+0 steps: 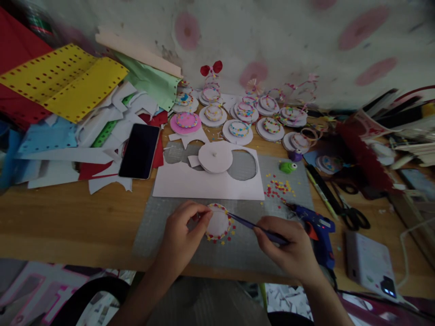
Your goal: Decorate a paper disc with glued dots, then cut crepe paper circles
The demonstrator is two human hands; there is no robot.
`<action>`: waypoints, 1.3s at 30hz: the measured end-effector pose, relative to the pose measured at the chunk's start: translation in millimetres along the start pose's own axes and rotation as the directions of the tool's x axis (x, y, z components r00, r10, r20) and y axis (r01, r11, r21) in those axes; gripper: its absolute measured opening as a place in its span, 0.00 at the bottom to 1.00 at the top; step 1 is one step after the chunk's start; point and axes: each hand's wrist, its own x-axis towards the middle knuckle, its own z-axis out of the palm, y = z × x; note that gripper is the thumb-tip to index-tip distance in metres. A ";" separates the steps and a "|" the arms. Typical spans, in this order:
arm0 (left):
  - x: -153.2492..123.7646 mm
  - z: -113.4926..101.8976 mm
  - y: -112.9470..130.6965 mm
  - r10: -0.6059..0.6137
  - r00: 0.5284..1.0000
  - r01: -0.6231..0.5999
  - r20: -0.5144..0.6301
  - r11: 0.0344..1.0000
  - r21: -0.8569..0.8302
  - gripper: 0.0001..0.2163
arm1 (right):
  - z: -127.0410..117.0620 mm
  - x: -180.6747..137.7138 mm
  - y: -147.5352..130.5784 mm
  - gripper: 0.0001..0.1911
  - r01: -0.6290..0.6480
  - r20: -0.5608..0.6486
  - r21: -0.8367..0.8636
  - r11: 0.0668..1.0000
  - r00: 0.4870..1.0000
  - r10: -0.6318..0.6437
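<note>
A small white paper disc point(217, 223), edged with red and yellow star pieces, lies on the grey cutting mat point(159, 231). At its upper left rim, the thumb and fingers of my left hand point(185, 231) pinch the edge. My right hand point(285, 242) grips blue tweezers point(253, 225), whose tips reach the disc's right rim. Whether the tips hold a star is too small to tell. Behind the disc is a white sheet point(204, 183) with round cut-outs, and a larger white disc point(217, 158) rests on it. Loose red and yellow stars point(280, 186) are scattered on the mat.
Several decorated paper hats point(238, 130) stand along the wall. At left, a phone point(140, 151) lies beside paper scraps point(102, 131) and a yellow sheet point(68, 81). On the right are a blue glue gun point(319, 233), black scissors point(353, 215) and a power bank point(370, 262).
</note>
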 end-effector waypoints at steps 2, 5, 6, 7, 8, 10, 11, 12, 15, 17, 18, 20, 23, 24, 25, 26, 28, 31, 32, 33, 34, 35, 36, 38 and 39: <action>0.7 0.1 0.9 -0.001 1.000 0.001 0.001 1.000 -0.001 0.05 | -0.2 0.4 -0.1 0.15 -0.009 -0.006 -0.001 1.000 1.000 0.009; 1.1 0.2 2.0 -0.004 1.000 0.004 0.000 1.000 0.000 0.05 | 0.2 0.9 0.4 0.15 -0.009 0.003 0.005 1.000 1.000 0.009; 1.0 0.3 2.1 -0.004 1.000 0.004 -0.002 1.000 -0.001 0.05 | 0.4 1.1 0.6 0.15 -0.006 0.006 0.004 1.000 1.000 0.006; 0.9 0.3 2.1 -0.005 1.000 0.005 -0.002 1.000 -0.002 0.05 | 0.5 1.2 0.7 0.15 -0.004 0.008 0.004 1.000 1.000 0.004; 0.8 0.4 1.9 -0.007 1.000 0.007 0.000 1.000 -0.004 0.05 | 0.7 1.2 0.9 0.15 -0.003 0.011 0.008 1.000 1.000 0.003; 0.6 0.6 1.5 -0.011 1.000 0.011 0.003 1.000 -0.008 0.05 | 0.7 1.0 0.9 0.15 -0.004 0.016 0.019 1.000 1.000 0.004; 0.6 0.7 1.2 -0.014 1.000 0.014 0.005 1.000 -0.009 0.05 | 0.5 0.8 0.9 0.14 -0.007 0.020 0.025 1.000 1.000 0.006; 0.6 0.7 1.0 -0.015 1.000 0.015 0.005 1.000 -0.008 0.05 | 0.3 0.5 0.7 0.14 -0.010 0.024 0.030 1.000 1.000 0.009; 0.6 0.8 0.9 -0.010 1.000 0.010 0.003 1.000 -0.008 0.05 | -0.9 -0.4 0.0 0.15 -0.008 0.027 0.027 1.000 1.000 0.007; 0.5 0.9 1.0 -0.012 1.000 0.012 0.004 1.000 -0.012 0.05 | -1.6 -0.9 -0.7 0.15 -0.003 0.023 0.025 1.000 1.000 0.003; 0.5 1.0 1.0 -0.017 1.000 0.017 0.004 1.000 -0.012 0.05 | -1.8 -1.0 -1.0 0.15 0.000 0.020 0.023 1.000 1.000 -0.001; 0.3 1.3 1.2 -0.028 1.000 0.028 0.005 1.000 -0.011 0.05 | -1.9 -1.2 -1.3 0.15 0.001 0.019 0.024 1.000 1.000 -0.002; 0.6 2.1 2.2 -0.034 0.999 0.034 0.002 0.999 -0.009 0.05 | -1.3 -1.2 -0.9 0.15 -0.008 0.026 0.037 0.999 1.000 0.007; 0.8 2.3 2.8 -0.036 0.999 0.036 -0.001 0.999 -0.007 0.05 | -1.1 -1.1 -0.6 0.15 -0.012 0.026 0.041 0.999 1.000 0.011; 1.1 2.5 3.3 -0.038 0.999 0.038 -0.005 0.999 -0.005 0.05 | -0.9 -0.8 -0.5 0.16 -0.015 0.028 0.043 0.999 1.000 0.014; 1.4 2.6 3.8 -0.040 0.999 0.040 -0.009 0.999 -0.003 0.05 | -0.8 -0.5 -0.3 0.16 -0.017 0.028 0.043 0.999 0.999 0.015; 1.9 2.8 4.2 -0.038 0.999 0.038 -0.008 0.999 -0.004 0.05 | -0.8 0.1 -0.4 0.16 -0.017 0.029 0.043 0.999 0.999 0.016; 1.8 2.7 3.7 -0.038 0.999 0.038 -0.005 0.999 -0.011 0.05 | -1.6 0.5 -1.1 0.15 -0.020 0.027 0.041 0.999 0.999 0.019; 1.5 2.7 3.5 -0.041 0.999 0.041 -0.002 0.999 -0.014 0.05 | -1.9 0.4 -1.5 0.15 -0.021 0.023 0.041 0.999 1.000 0.020; 1.2 2.6 3.3 -0.044 0.999 0.044 0.000 0.999 -0.018 0.05 | -2.3 0.3 -1.8 0.15 -0.023 0.023 0.042 0.999 1.000 0.022; 0.9 2.6 3.2 -0.045 0.999 0.045 0.002 0.999 -0.022 0.05 | -2.5 0.1 -2.1 0.15 -0.023 0.021 0.044 0.999 1.000 0.022; 0.6 2.5 3.2 -0.044 0.999 0.044 0.004 0.999 -0.026 0.05 | -2.6 0.0 -2.3 0.16 -0.023 0.021 0.047 0.999 1.000 0.022; 0.3 2.5 3.4 -0.042 0.999 0.042 0.003 0.999 -0.027 0.05 | -2.6 -0.1 -2.3 0.16 -0.024 0.023 0.051 0.998 0.999 0.023; 0.1 2.4 3.7 -0.041 0.999 0.041 -0.002 0.999 -0.026 0.05 | -2.3 0.1 -2.1 0.16 -0.028 0.027 0.059 0.998 0.999 0.027; 0.1 2.3 3.9 -0.044 0.999 0.044 -0.002 0.999 -0.026 0.05 | -2.0 0.3 -1.9 0.16 -0.032 0.029 0.062 0.998 0.999 0.030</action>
